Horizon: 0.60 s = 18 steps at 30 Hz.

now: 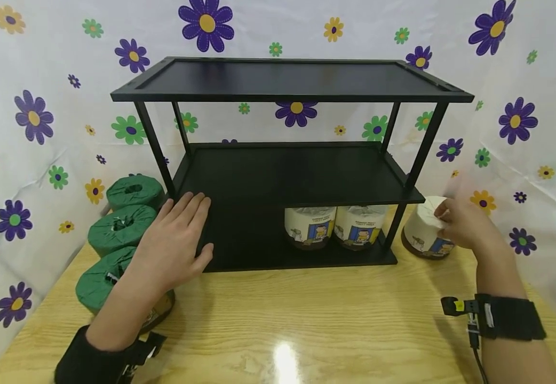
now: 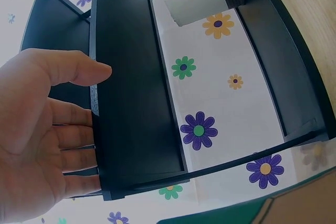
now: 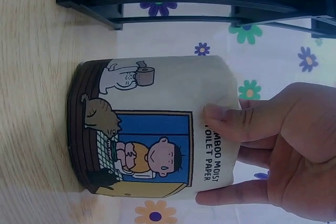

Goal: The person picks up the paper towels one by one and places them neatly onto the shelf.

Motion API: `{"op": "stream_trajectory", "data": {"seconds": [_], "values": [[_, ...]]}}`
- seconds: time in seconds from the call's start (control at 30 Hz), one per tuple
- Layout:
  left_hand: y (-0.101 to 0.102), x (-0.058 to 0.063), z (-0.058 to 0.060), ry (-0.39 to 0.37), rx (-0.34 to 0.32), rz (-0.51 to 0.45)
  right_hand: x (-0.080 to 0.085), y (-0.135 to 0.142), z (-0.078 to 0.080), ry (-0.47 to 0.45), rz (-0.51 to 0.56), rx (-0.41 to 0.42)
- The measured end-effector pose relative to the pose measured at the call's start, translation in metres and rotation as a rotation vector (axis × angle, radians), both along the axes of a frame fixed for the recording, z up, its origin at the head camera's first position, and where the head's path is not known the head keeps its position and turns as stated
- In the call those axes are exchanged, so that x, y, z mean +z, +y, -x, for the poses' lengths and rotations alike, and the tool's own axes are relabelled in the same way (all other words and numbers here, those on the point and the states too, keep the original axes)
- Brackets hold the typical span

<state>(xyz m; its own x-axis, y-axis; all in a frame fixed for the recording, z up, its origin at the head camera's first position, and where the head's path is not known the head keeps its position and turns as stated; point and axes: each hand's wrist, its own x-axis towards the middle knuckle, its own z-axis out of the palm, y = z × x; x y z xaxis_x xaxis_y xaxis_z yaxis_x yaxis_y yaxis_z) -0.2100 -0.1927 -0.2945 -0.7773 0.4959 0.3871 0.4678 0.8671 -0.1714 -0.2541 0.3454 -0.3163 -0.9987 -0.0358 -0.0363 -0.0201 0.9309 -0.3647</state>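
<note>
At the right of the black shelf rack (image 1: 302,80), my right hand (image 1: 467,224) grips a white-wrapped toilet paper roll (image 3: 152,129) near its top. The thumb presses its printed side, and the roll's brown bottom is at the table. My left hand (image 1: 174,240) rests on the left front corner of the middle shelf (image 1: 283,170), its fingers straight and the thumb apart from them. Two matching toilet paper rolls (image 1: 310,226) stand side by side on the bottom shelf (image 1: 244,250), toward its right end, partly hidden by the shelf above.
Green-topped rolls (image 1: 121,224) stand in a row left of the rack, the nearest partly covered by my left forearm. A wooden table (image 1: 259,314) lies under everything. Flower-patterned cloth (image 1: 259,32) hangs behind and at the sides. A cable (image 1: 479,362) runs from the right wristband.
</note>
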Motion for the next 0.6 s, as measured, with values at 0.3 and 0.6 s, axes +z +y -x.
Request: {"op": "stream_trajectory", "data": {"seconds": [0.3, 0.6], "values": [[0.0003, -0.0029, 0.0024, 0.005, 0.001, 0.002, -0.0016, 0.0042, -0.0019, 0.038, -0.016, 0.044], [-0.0003, -0.0018, 0.001, 0.007, 0.007, 0.003, 0.0018, 0.0009, -0.0065, 0.021, -0.026, 0.064]]}}
